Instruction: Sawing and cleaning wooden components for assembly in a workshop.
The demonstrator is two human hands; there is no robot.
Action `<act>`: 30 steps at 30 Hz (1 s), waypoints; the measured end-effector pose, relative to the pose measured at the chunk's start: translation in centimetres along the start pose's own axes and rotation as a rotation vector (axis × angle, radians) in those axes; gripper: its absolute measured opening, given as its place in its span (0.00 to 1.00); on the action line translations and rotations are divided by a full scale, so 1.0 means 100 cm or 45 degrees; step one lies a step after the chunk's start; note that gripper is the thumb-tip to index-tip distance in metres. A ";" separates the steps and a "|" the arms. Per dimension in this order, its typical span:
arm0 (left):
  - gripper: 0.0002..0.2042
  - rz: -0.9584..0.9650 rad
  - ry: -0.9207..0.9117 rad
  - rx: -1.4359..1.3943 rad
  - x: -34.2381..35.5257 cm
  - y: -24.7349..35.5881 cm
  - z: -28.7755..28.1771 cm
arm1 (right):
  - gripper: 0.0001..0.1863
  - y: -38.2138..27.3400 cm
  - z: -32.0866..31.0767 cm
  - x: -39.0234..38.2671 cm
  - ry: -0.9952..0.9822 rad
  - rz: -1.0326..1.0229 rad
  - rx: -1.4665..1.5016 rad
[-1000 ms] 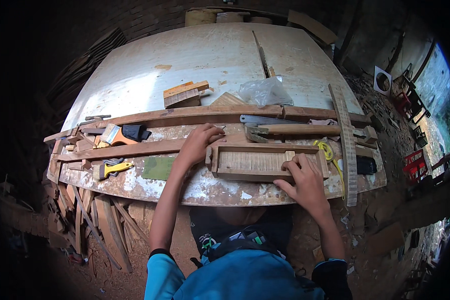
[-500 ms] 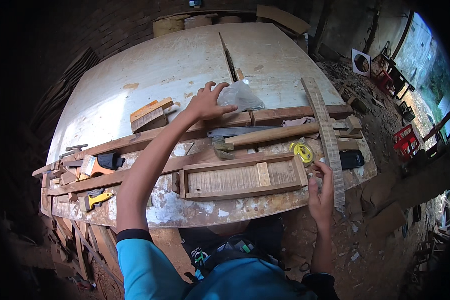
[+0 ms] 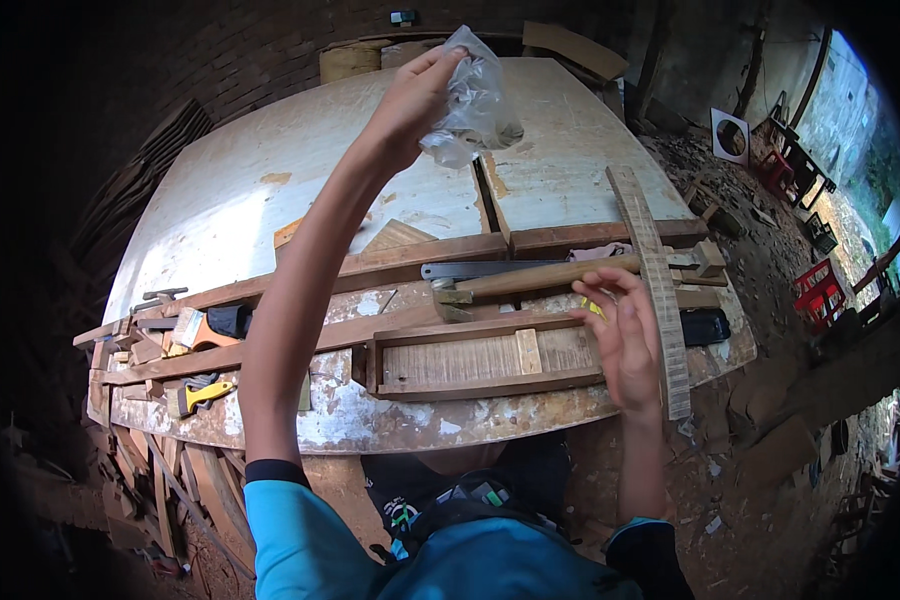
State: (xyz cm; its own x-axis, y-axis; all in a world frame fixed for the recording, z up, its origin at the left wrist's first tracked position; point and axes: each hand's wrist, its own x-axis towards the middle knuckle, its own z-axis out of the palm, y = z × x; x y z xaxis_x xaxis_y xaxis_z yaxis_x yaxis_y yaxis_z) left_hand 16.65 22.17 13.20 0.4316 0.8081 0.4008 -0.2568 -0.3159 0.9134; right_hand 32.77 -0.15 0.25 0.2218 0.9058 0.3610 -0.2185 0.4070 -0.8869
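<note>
My left hand (image 3: 407, 100) is raised high over the white workbench (image 3: 230, 200), shut on a crumpled clear plastic bag (image 3: 475, 100). My right hand (image 3: 622, 335) hovers with fingers spread at the right end of a small wooden frame (image 3: 485, 358) that lies near the bench's front edge. A yellow tape measure (image 3: 592, 308) peeks out just behind that hand. A wooden-handled hammer (image 3: 530, 282) and a saw blade (image 3: 480, 268) lie behind the frame.
A long wooden ruler (image 3: 653, 280) slants down the right side. Long wooden battens (image 3: 370, 270) cross the bench. Hand tools (image 3: 202, 330) and a yellow-handled tool (image 3: 202, 395) lie at left. Wood offcuts (image 3: 160, 480) lean below. A black box (image 3: 705, 325) sits at right.
My left hand left the frame, reached to the plastic bag on the bench, took hold of it and lifted it high. My right hand shifted to the frame's right end.
</note>
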 end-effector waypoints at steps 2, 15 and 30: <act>0.14 -0.054 -0.004 -0.054 -0.025 0.030 0.003 | 0.27 0.007 0.027 0.015 -0.042 0.154 0.477; 0.30 -0.497 -0.224 0.030 -0.166 0.021 -0.060 | 0.16 -0.016 0.028 0.049 -0.097 0.477 0.082; 0.15 -0.377 -0.245 0.118 -0.167 -0.028 -0.023 | 0.12 -0.089 0.028 0.101 -0.410 0.274 -0.950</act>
State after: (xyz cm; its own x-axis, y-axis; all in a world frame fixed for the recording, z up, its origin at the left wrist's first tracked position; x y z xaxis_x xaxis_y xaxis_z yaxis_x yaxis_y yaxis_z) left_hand 8.15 10.74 3.81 0.6325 0.7658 0.1162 -0.0209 -0.1331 0.9909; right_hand 34.32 5.68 12.57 -0.0596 0.9902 0.1263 0.4856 0.1393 -0.8630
